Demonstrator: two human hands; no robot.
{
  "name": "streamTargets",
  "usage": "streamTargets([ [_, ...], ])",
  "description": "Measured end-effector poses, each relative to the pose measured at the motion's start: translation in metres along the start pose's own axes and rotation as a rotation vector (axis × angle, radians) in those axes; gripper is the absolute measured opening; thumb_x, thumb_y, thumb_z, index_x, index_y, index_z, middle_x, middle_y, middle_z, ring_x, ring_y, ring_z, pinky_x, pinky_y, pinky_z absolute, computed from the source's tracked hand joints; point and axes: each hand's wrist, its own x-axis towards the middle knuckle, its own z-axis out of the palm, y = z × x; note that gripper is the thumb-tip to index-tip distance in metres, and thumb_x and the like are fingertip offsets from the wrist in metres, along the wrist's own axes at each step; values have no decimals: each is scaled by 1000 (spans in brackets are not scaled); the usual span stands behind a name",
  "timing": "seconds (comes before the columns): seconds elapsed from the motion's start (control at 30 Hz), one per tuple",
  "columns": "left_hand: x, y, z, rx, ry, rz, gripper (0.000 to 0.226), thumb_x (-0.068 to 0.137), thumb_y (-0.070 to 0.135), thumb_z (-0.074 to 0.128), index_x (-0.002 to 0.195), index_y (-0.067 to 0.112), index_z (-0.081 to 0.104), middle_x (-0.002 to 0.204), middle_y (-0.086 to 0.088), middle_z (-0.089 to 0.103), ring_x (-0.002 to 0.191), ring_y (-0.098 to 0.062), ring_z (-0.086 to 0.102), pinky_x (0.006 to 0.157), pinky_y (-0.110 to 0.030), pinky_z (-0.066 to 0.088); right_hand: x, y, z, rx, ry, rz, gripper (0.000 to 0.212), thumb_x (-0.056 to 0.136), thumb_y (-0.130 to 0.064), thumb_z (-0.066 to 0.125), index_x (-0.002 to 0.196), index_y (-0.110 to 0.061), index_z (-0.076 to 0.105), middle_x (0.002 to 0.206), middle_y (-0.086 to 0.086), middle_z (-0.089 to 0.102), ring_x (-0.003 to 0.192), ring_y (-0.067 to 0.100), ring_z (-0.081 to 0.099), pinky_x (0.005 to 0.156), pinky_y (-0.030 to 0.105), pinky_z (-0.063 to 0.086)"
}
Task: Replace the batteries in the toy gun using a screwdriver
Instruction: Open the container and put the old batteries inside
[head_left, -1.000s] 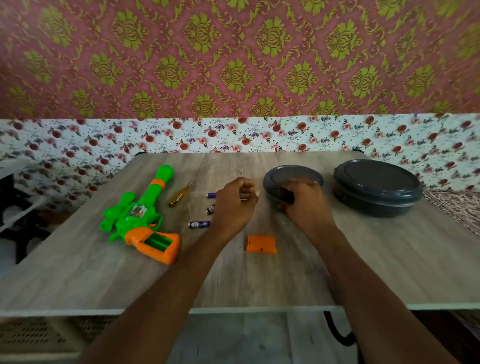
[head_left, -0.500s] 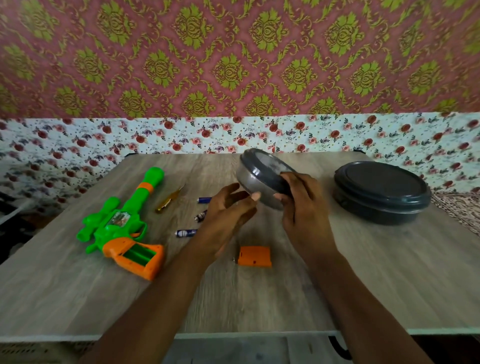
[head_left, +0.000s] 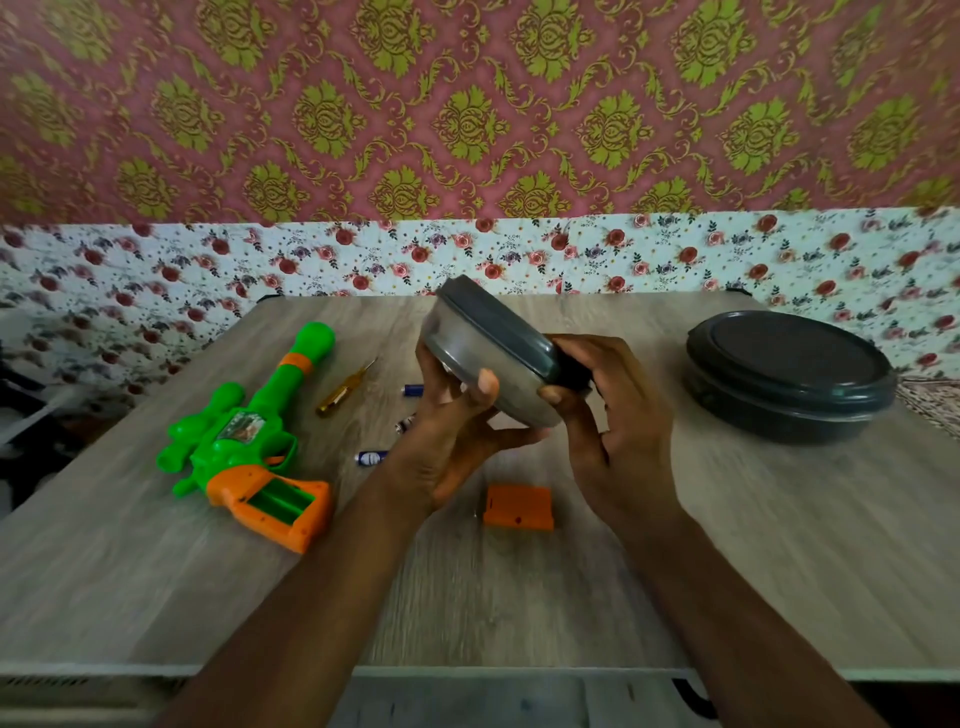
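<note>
- We hold a small round grey plastic container (head_left: 488, 358) tilted above the pale wood-grain table (head_left: 779, 545). Our left hand (head_left: 457, 441) cups its base with curled fingers, and our right hand (head_left: 608, 431) pinches the rim of its dark lid.
- The green and orange plastic toy gun (head_left: 244, 441) lies flat on the table to the left of the grip, well apart from both hands. Its long axis runs from the orange handle near us to the green muzzle at the far side, and our left hand is the nearer.
- The battery bay (head_left: 280, 501) in the handle lies open and faces up, and we see no cells in it. The orange rectangular cover (head_left: 518, 506) rests on the table just below our hands.
- By count there is one gun, one cover and one yellow-handled screwdriver (head_left: 340, 392). Three small blue-and-silver batteries (head_left: 371, 457) lie between the gun and our left hand, one partly hidden. A larger round grey lidded container (head_left: 789, 374) on the right makes two containers.
- The lid looks closed. We judge that opening it comes next, then a carry leftward to the bay.
</note>
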Motion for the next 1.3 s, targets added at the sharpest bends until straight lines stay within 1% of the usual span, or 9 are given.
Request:
streamTargets([
  [0.2, 0, 3, -2, -18, 28, 29, 121, 71, 44, 92, 162, 27, 14, 156, -25, 41, 136, -50, 50, 95, -76, 47, -1, -1, 1, 19, -12, -43, 37, 95, -7, 68, 126, 11, 63, 123, 21, 67, 113, 26, 67, 95, 18, 52],
  [0.4, -3, 9, 4, -39, 121, 27, 119, 64, 50, 93, 159, 25, 26, 150, -24, 50, 130, -46, 58, 86, -60, 58, 0, -4, 3, -4, -29, -132, 44, 93, 5, 68, 135, 10, 57, 134, 20, 63, 121, 21, 64, 100, 16, 50],
  [0.53, -3, 11, 6, -48, 163, 25, 117, 61, 50, 94, 157, 24, 31, 146, -24, 53, 126, -45, 62, 82, -59, 59, -1, -2, 4, -17, -71, -125, 48, 95, 11, 61, 141, 8, 52, 138, 21, 61, 122, 27, 65, 99, 26, 56],
  [0.83, -5, 8, 12, -9, 155, 38, 118, 64, 54, 91, 158, 24, 27, 148, -24, 51, 125, -43, 63, 81, -56, 60, -6, -5, 9, -178, 39, -144, 39, 107, -11, 43, 137, 12, 54, 120, 28, 67, 100, 30, 69, 82, 35, 61],
  [1.0, -11, 12, 16, 11, 144, 38, 120, 62, 56, 91, 158, 23, 27, 143, -19, 57, 120, -37, 68, 80, -50, 61, -11, -10, 16, -311, 76, -217, 48, 94, 2, 62, 139, 4, 44, 117, 30, 66, 104, 35, 66, 81, 38, 62],
  [1.13, -13, 13, 19, 11, 153, 22, 121, 58, 56, 92, 156, 24, 29, 140, -20, 58, 117, -37, 69, 80, -52, 61, -7, -12, 17, -352, 76, -234, 49, 95, -4, 64, 138, 2, 42, 118, 30, 65, 106, 36, 66, 81, 38, 62],
  [1.2, -12, 14, 16, 10, 139, 8, 120, 60, 53, 93, 157, 23, 28, 145, -23, 53, 121, -41, 66, 82, -57, 59, -4, -15, 16, -284, 95, -172, 46, 95, -1, 63, 137, 5, 45, 118, 25, 65, 110, 26, 65, 84, 30, 60],
  [1.27, -13, 13, 11, 14, 78, -32, 118, 63, 48, 93, 158, 23, 28, 150, -26, 46, 127, -46, 59, 84, -63, 57, 3, -21, 9, -96, 212, 67, 33, 98, -2, 52, 128, 13, 55, 113, 14, 66, 108, 6, 62, 89, 10, 50],
  [1.3, -15, 13, 12, 12, 55, -47, 117, 62, 48, 94, 157, 22, 31, 149, -25, 48, 127, -46, 59, 83, -64, 56, 6, -17, 2, 0, 291, 191, 34, 101, -11, 49, 124, 11, 60, 111, 14, 66, 104, 5, 62, 90, 6, 46],
])
